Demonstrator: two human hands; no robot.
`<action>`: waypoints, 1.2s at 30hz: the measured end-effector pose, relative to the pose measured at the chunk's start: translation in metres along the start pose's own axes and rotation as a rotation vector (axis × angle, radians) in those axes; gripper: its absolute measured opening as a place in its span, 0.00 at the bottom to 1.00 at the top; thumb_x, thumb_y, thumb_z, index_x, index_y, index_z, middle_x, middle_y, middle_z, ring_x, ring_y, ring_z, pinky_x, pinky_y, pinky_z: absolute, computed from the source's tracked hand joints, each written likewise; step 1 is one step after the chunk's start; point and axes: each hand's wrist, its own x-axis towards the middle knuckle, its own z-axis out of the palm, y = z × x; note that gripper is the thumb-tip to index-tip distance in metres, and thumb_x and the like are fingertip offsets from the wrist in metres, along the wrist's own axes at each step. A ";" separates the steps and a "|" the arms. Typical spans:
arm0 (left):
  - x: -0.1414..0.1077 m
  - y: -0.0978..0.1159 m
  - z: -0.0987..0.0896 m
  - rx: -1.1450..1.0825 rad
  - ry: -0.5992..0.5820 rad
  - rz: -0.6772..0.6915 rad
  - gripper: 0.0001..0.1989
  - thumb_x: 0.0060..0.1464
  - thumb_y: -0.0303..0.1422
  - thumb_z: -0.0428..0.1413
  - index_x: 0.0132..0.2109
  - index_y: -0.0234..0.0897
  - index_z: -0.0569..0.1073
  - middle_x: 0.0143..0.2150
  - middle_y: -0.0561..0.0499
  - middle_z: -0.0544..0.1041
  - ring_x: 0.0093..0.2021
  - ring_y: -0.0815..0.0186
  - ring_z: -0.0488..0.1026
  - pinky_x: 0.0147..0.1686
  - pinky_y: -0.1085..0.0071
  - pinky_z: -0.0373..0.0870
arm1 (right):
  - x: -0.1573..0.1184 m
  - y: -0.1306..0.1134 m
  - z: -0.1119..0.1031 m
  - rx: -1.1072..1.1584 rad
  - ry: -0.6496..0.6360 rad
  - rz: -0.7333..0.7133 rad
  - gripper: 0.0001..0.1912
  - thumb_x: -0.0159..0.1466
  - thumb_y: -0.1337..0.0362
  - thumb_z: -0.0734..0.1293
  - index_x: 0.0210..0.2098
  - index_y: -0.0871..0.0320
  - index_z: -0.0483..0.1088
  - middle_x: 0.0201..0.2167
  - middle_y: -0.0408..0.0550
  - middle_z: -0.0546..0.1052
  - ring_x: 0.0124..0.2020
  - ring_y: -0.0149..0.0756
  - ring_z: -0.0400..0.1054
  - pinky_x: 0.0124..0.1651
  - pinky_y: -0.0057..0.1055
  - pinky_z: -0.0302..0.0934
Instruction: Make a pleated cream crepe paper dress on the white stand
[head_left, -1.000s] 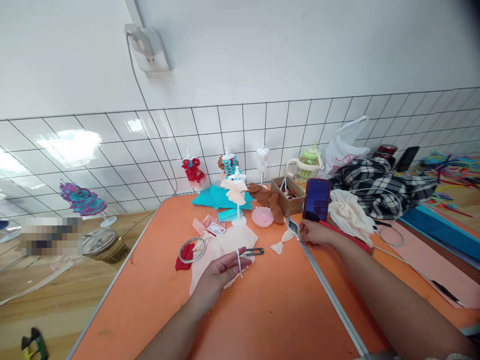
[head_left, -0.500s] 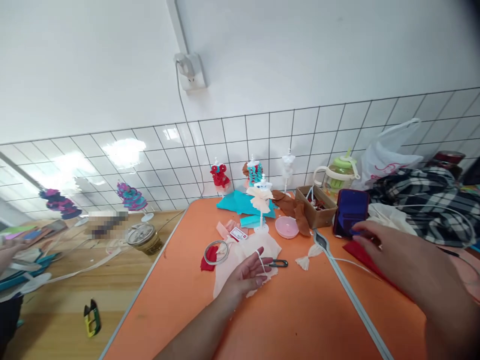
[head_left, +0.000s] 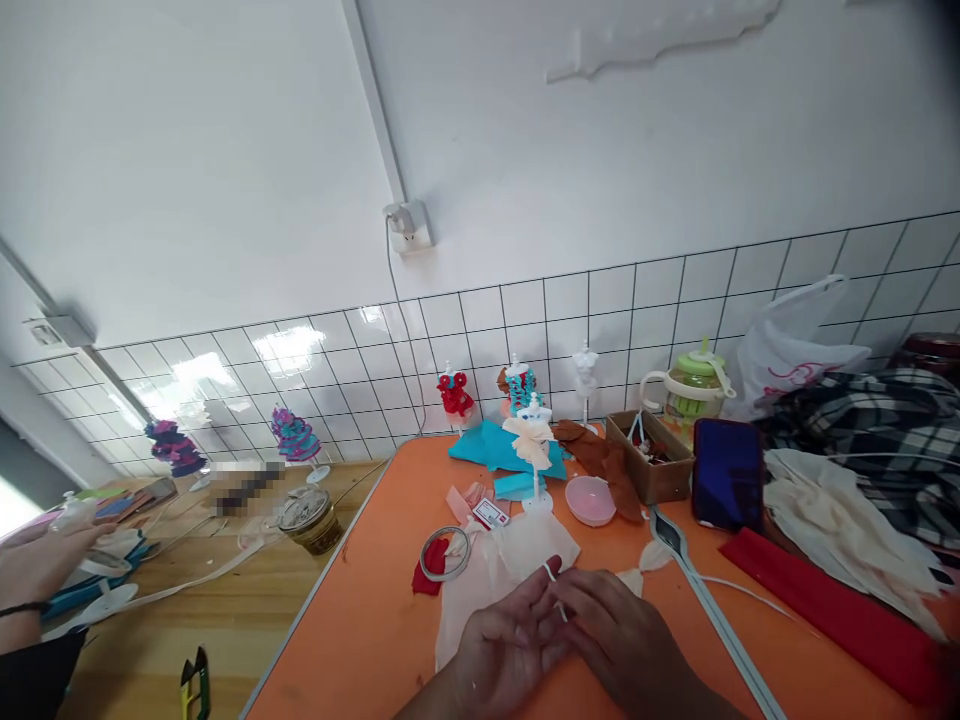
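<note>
My left hand is palm up over the orange table, with a thin white cord looped about its fingers. From the right, my right hand meets it, its fingertips pinched on the cord beside the left fingers. Under and behind the hands spreads sheer pale pink fabric. Beyond it a small white dress form wears a cream ruffle. A silver ring-shaped roll rests partly on a folded red cloth to the left. Part of a cream fabric bow shows past my right hand.
A pink dish, a cardboard box and a phone stand behind the hands. Grey lamp arm and red cloth lie right. At far left, a co-worker's hand rests near a wooden table.
My right hand has come from beside the phone to my left hand and now pinches the cord. The view has tilted up, and the phone now shows fully. A co-worker's arm reaches further in.
</note>
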 end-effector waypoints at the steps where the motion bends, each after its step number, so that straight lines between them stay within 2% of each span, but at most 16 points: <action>1: 0.000 0.000 0.001 -0.013 0.005 -0.008 0.39 0.35 0.23 0.48 0.61 0.35 0.60 0.64 0.45 0.58 0.60 0.59 0.57 0.55 0.65 0.52 | -0.001 0.002 -0.002 -0.024 0.001 0.015 0.18 0.62 0.67 0.62 0.52 0.57 0.64 0.44 0.51 0.74 0.42 0.38 0.67 0.39 0.31 0.64; 3: 0.000 0.001 0.002 -0.048 0.011 -0.022 0.38 0.37 0.25 0.48 0.61 0.34 0.60 0.63 0.45 0.58 0.60 0.59 0.57 0.54 0.65 0.53 | -0.001 0.004 -0.006 -0.039 -0.026 0.026 0.18 0.61 0.64 0.63 0.51 0.56 0.65 0.44 0.51 0.73 0.41 0.39 0.67 0.38 0.32 0.63; 6: 0.000 0.005 0.005 -0.092 0.018 -0.032 0.37 0.38 0.27 0.48 0.60 0.33 0.61 0.64 0.45 0.57 0.61 0.59 0.56 0.57 0.64 0.50 | 0.001 0.003 -0.008 -0.022 -0.042 -0.002 0.08 0.62 0.66 0.62 0.41 0.54 0.70 0.37 0.47 0.75 0.36 0.36 0.67 0.37 0.31 0.62; 10: -0.001 0.007 0.005 -0.005 0.030 -0.045 0.36 0.38 0.27 0.49 0.60 0.35 0.63 0.64 0.47 0.57 0.62 0.58 0.55 0.59 0.63 0.47 | 0.001 0.001 -0.005 0.055 0.008 0.020 0.09 0.63 0.71 0.59 0.37 0.55 0.69 0.33 0.45 0.75 0.36 0.34 0.66 0.38 0.30 0.60; 12: -0.001 0.007 0.002 0.189 0.072 -0.045 0.34 0.41 0.27 0.52 0.59 0.38 0.63 0.62 0.46 0.61 0.61 0.57 0.57 0.57 0.63 0.52 | 0.000 0.001 -0.004 0.122 -0.008 0.118 0.07 0.63 0.69 0.59 0.35 0.56 0.68 0.33 0.46 0.74 0.35 0.35 0.65 0.37 0.31 0.59; 15: 0.001 0.006 -0.004 0.671 0.207 -0.044 0.29 0.45 0.32 0.57 0.57 0.40 0.66 0.52 0.44 0.71 0.54 0.57 0.65 0.48 0.64 0.61 | -0.001 0.004 -0.004 0.278 -0.050 0.332 0.07 0.64 0.64 0.59 0.31 0.57 0.66 0.29 0.46 0.71 0.32 0.35 0.63 0.32 0.30 0.57; 18: 0.002 0.010 -0.007 1.176 0.463 -0.005 0.18 0.48 0.41 0.56 0.46 0.38 0.75 0.40 0.46 0.76 0.41 0.61 0.70 0.39 0.68 0.64 | 0.002 0.010 -0.007 0.527 -0.070 0.594 0.11 0.63 0.58 0.58 0.29 0.57 0.64 0.25 0.43 0.67 0.25 0.31 0.61 0.26 0.27 0.55; 20: 0.001 0.014 -0.006 1.398 0.667 0.013 0.16 0.49 0.44 0.55 0.35 0.36 0.77 0.31 0.49 0.75 0.31 0.64 0.68 0.31 0.71 0.63 | 0.003 0.015 -0.008 0.658 -0.031 0.793 0.13 0.62 0.55 0.58 0.30 0.58 0.64 0.24 0.42 0.66 0.20 0.28 0.57 0.22 0.26 0.54; 21: 0.000 0.016 -0.004 1.460 0.726 0.019 0.16 0.49 0.45 0.54 0.30 0.35 0.76 0.28 0.50 0.73 0.28 0.66 0.67 0.28 0.72 0.62 | 0.004 0.016 -0.008 0.664 0.013 0.873 0.13 0.62 0.54 0.58 0.30 0.58 0.65 0.24 0.42 0.67 0.19 0.28 0.57 0.22 0.26 0.54; 22: -0.001 0.017 -0.002 1.499 0.731 0.032 0.17 0.49 0.45 0.53 0.27 0.35 0.74 0.25 0.50 0.72 0.26 0.67 0.65 0.26 0.73 0.60 | 0.005 0.017 -0.008 0.625 0.060 0.922 0.14 0.61 0.54 0.59 0.31 0.58 0.66 0.24 0.42 0.67 0.20 0.29 0.58 0.23 0.26 0.55; 24: -0.002 0.015 0.005 1.529 0.609 0.077 0.17 0.52 0.43 0.52 0.25 0.35 0.73 0.25 0.50 0.72 0.26 0.68 0.66 0.27 0.73 0.61 | 0.005 0.015 -0.006 0.455 0.131 0.907 0.13 0.60 0.54 0.61 0.29 0.58 0.67 0.25 0.44 0.68 0.23 0.31 0.61 0.26 0.27 0.57; 26: -0.002 0.010 0.013 1.527 0.448 0.119 0.15 0.54 0.41 0.50 0.31 0.36 0.76 0.29 0.49 0.74 0.30 0.67 0.68 0.31 0.73 0.62 | 0.005 0.008 -0.002 0.301 0.137 0.801 0.12 0.59 0.56 0.62 0.27 0.58 0.68 0.27 0.46 0.68 0.26 0.33 0.62 0.28 0.28 0.57; 27: -0.002 0.006 0.017 1.526 0.405 0.131 0.14 0.56 0.40 0.49 0.35 0.38 0.76 0.31 0.49 0.75 0.31 0.66 0.68 0.32 0.73 0.63 | 0.004 0.004 0.000 0.259 0.119 0.752 0.11 0.60 0.57 0.61 0.27 0.57 0.68 0.28 0.46 0.68 0.27 0.33 0.62 0.29 0.29 0.58; 29: 0.000 -0.001 0.021 1.537 0.380 0.145 0.15 0.57 0.38 0.46 0.40 0.40 0.76 0.33 0.50 0.75 0.32 0.66 0.68 0.33 0.72 0.63 | 0.003 -0.005 0.005 0.233 0.066 0.700 0.09 0.60 0.59 0.61 0.29 0.56 0.69 0.30 0.46 0.68 0.27 0.33 0.63 0.29 0.29 0.58; 31: 0.001 -0.006 0.022 1.558 0.384 0.154 0.15 0.58 0.37 0.45 0.40 0.41 0.76 0.32 0.50 0.75 0.32 0.65 0.68 0.32 0.72 0.62 | 0.003 -0.011 0.008 0.252 0.003 0.689 0.08 0.61 0.60 0.61 0.31 0.55 0.70 0.31 0.45 0.69 0.27 0.32 0.63 0.28 0.28 0.58; 36: 0.001 -0.004 0.014 1.642 0.397 0.149 0.16 0.59 0.35 0.44 0.32 0.38 0.74 0.28 0.51 0.72 0.32 0.66 0.67 0.32 0.72 0.61 | 0.002 -0.013 0.010 0.368 -0.076 0.687 0.09 0.62 0.60 0.61 0.32 0.54 0.72 0.32 0.44 0.69 0.26 0.31 0.63 0.29 0.28 0.60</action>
